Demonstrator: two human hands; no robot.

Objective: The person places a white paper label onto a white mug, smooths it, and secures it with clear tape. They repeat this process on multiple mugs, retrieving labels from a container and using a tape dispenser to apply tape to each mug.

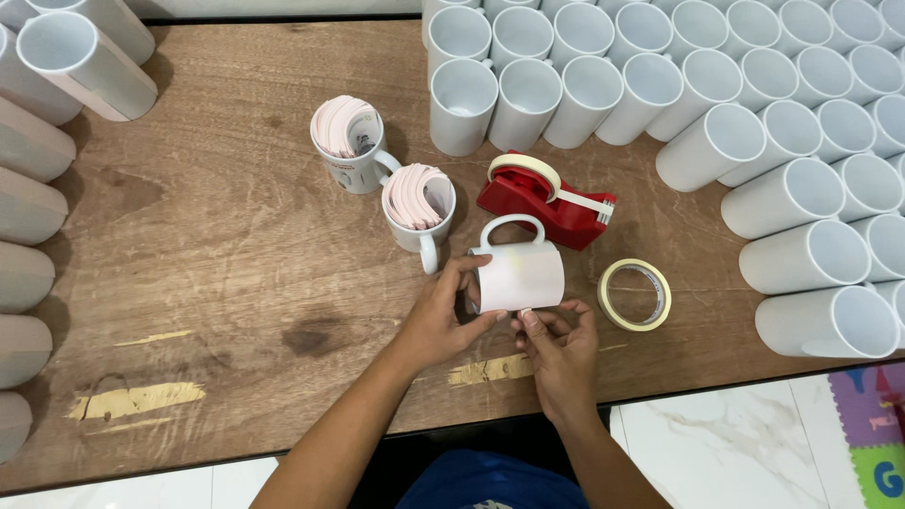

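White mug [521,275] on its side in the left hand's [443,316] closed grip, right hand [558,344] pinching its lower edge.

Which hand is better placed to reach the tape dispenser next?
Probably the right hand: it only pinches the lower edge of the mug, on the same side as the dispenser. The left hand grips the mug's end, steadying it.

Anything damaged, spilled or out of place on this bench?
The wooden table is worn: veneer has chipped off in pale patches near its front edge, and there is a dark stain. Nothing is spilled; the mugs stand in tidy rows.
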